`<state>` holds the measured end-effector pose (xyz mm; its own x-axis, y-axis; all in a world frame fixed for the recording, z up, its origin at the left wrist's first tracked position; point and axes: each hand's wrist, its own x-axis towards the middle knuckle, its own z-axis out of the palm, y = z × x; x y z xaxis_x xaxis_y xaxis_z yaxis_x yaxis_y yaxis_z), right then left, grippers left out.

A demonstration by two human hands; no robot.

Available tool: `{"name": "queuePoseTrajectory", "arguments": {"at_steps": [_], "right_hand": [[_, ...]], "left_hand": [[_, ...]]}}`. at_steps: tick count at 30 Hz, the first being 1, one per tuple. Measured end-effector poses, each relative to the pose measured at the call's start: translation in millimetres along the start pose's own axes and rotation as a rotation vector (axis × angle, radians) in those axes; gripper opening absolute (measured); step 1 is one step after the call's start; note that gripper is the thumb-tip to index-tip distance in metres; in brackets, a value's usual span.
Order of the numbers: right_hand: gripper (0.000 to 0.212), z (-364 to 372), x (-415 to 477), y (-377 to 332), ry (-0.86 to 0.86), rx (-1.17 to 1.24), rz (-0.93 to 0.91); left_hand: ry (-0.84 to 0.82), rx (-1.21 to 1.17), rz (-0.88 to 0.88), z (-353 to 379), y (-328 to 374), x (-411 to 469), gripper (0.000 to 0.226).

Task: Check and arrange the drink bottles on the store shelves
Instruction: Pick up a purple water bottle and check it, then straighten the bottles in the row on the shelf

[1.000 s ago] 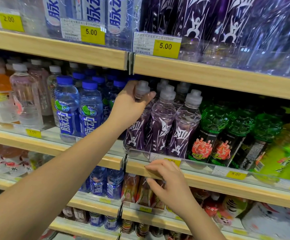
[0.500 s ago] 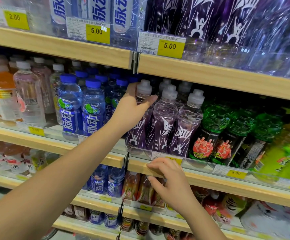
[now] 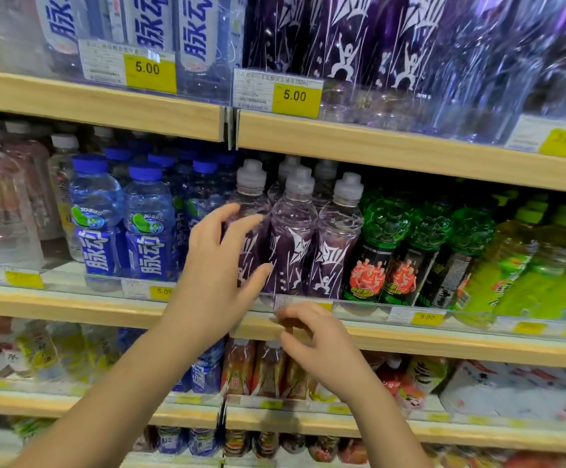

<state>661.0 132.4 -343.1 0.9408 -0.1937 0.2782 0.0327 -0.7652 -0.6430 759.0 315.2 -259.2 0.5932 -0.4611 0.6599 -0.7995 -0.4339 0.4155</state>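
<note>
Left hand (image 3: 214, 261): fingers spread wide, gripped nothing; fanned over front of purple bottle (image 3: 251, 197), contact unclear.
Right hand (image 3: 312, 342): loosely curled, seemed empty; fingertips at shelf edge (image 3: 443, 346) just below purple bottle.
Purple bottle: upright at shelf front, leftmost of its row; blue bottles (image 3: 150, 231) just left, green bottles (image 3: 386, 238) further right.
Risk, sideways: tall and narrow, packed tight; a nudge would likely knock its neighbours over.
Risk, forward: clear rail (image 3: 359, 309) stood just in front; base could catch and bottle tip off the edge.
Room: upper shelf (image 3: 376, 146) sat close above its cap, little lift; open space only toward the person.
</note>
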Motion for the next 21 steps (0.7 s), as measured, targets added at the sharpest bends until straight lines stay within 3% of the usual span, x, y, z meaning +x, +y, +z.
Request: {"name": "queuePoseTrajectory", "arguments": {"at_steps": [4,10,21], "right_hand": [[0.04,-19.0,-20.0,0.3,0.102,0.013,0.08],[0.047,-59.1,-75.2,8.3,0.16,-0.26,0.143],[0.045,-189.8,-218.7,71.0,0.325,-0.339,0.366]], "left_hand": [[-0.127,-0.007,0.118,8.8,4.9,-14.6,0.05],[-0.303,-0.059,0.209,43.9,41.2,-29.6,0.043],[-0.455,-0.083,0.281,126.2,205.4,-48.9,0.044]]}}
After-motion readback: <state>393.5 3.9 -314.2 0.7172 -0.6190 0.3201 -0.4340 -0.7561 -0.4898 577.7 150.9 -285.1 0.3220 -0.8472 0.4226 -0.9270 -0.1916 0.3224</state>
